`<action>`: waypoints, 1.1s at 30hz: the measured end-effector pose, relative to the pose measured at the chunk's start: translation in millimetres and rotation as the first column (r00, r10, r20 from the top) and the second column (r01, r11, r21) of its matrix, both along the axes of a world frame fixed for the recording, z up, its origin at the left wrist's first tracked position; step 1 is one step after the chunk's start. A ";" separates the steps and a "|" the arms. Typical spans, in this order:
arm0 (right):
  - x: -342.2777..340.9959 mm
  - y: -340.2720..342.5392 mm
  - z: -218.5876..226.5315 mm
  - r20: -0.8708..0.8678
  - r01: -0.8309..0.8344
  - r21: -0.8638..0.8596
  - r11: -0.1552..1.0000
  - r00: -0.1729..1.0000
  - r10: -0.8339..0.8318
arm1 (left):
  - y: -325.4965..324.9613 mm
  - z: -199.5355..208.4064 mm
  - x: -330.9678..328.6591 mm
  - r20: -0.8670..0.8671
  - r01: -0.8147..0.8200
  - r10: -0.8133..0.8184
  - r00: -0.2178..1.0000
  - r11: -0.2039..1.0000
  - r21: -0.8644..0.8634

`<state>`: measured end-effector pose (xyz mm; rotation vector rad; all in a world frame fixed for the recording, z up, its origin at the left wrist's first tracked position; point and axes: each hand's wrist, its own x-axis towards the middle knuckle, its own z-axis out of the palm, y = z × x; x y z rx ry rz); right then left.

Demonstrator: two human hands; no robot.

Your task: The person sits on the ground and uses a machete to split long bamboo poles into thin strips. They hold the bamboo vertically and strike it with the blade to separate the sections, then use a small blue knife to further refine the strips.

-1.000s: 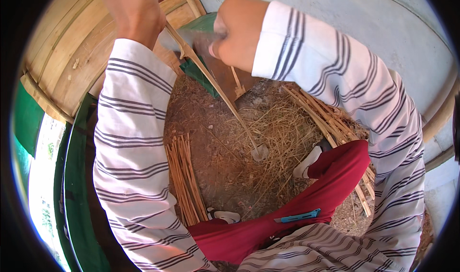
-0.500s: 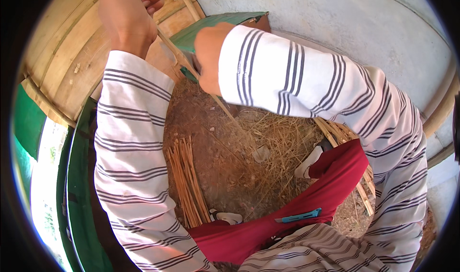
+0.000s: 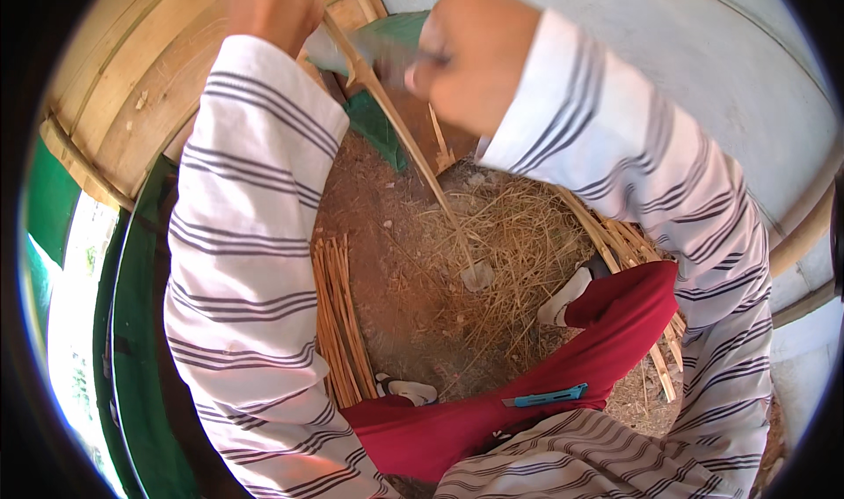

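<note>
My left hand (image 3: 274, 7) is cut off by the upper edge of the view. It is closed around the upper part of a long, thin wooden stick (image 3: 406, 134), which slants down to the right over the ground. To its right, my right hand (image 3: 479, 55) is closed on a knife (image 3: 374, 52). Motion smears its greyish blade, which crosses the stick just below my left hand. A thin sliver of wood (image 3: 437, 130) shows below my right hand.
A bundle of split sticks (image 3: 341, 314) lies by my left foot, more sticks (image 3: 620, 244) by my right. Straw shavings (image 3: 519, 253) cover the ground between. A blue cutter (image 3: 549, 396) rests on my red trousers. Wooden boards (image 3: 132, 77) and a pale wall (image 3: 615, 33) stand around.
My right hand has moved up and to the right, showing the blurred blade. My left hand has shifted right and up, and the stick has shifted right with it.
</note>
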<state>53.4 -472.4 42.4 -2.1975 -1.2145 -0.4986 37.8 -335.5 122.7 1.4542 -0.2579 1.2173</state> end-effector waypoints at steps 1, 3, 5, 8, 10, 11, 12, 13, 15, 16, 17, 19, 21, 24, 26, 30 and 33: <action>-4.6 -2.8 0.6 -0.015 -0.003 0.138 0.990 1.000 0.005 | 3.5 0.4 1.2 0.008 -0.005 0.005 1.000 1.000 0.015; -10.1 -0.6 -4.0 0.031 -0.034 0.214 0.976 0.999 0.028 | 2.5 -3.2 -0.4 0.052 -0.049 0.046 0.998 0.997 0.054; -2.1 6.6 -16.0 0.061 -0.012 0.008 1.000 0.998 0.012 | 7.3 -2.1 5.5 0.031 -0.042 0.040 0.999 0.998 0.043; 13.1 8.9 -50.1 -0.265 -0.065 -0.189 0.980 0.964 0.012 | 4.2 -4.9 7.2 0.054 -0.027 0.026 0.998 0.999 0.029; 16.7 15.4 -82.6 -0.348 -0.154 -0.246 0.957 0.936 0.061 | 10.5 5.8 -11.4 0.011 -0.156 0.155 0.988 0.985 0.073; 29.1 6.4 -104.8 -0.283 -0.164 -0.186 0.969 0.953 0.107 | 17.5 -1.2 -0.8 -0.005 -0.161 0.161 0.987 0.985 0.061; 32.7 -1.1 -121.7 -0.332 -0.143 -0.089 0.986 0.937 0.106 | 23.7 -1.5 -1.9 -0.056 -0.033 0.034 0.998 0.999 0.020; 33.4 -7.7 -130.8 -0.408 -0.154 -0.044 0.987 0.905 0.123 | 33.6 0.5 -5.3 -0.102 0.086 -0.087 0.991 0.996 -0.016; 36.8 -19.8 -142.7 -0.487 -0.159 0.018 0.987 0.861 0.148 | 49.8 3.6 -15.1 -0.163 0.256 -0.264 0.951 0.964 -0.067; 37.0 -23.3 -148.2 -0.498 -0.166 0.037 0.986 0.852 0.162 | 61.7 4.6 -22.8 -0.194 0.385 -0.377 0.906 0.923 0.000; 37.2 -23.8 -149.3 -0.509 -0.171 0.056 0.984 0.843 0.176 | 75.4 6.0 -30.1 -0.234 0.507 -0.481 0.845 0.860 0.061; 31.0 -22.0 -137.4 -0.508 -0.172 0.092 0.981 0.839 0.194 | 96.4 8.1 -42.2 -0.306 0.645 -0.595 0.744 0.758 0.094; 29.2 -23.3 -126.1 -0.463 -0.178 0.162 0.970 0.855 0.235 | 101.2 8.2 -41.3 -0.319 0.684 -0.625 0.712 0.721 0.115; 23.2 -22.3 -99.6 -0.474 -0.189 0.241 0.952 0.833 0.285 | 101.1 6.7 -38.9 -0.326 0.707 -0.644 0.692 0.697 0.124; 18.5 -17.8 -80.8 -0.433 -0.198 0.243 0.950 0.854 0.289 | 98.4 8.5 -40.0 -0.328 0.698 -0.633 0.701 0.704 0.131; 3.3 -7.2 -30.9 -0.162 -0.186 0.241 0.953 0.960 0.228 | 73.2 8.9 -40.7 -0.244 0.502 -0.458 0.855 0.850 0.161; -22.3 4.7 10.4 -0.039 -0.192 0.152 0.970 0.979 0.200 | 53.5 6.4 -34.2 -0.120 0.282 -0.272 0.955 0.956 0.084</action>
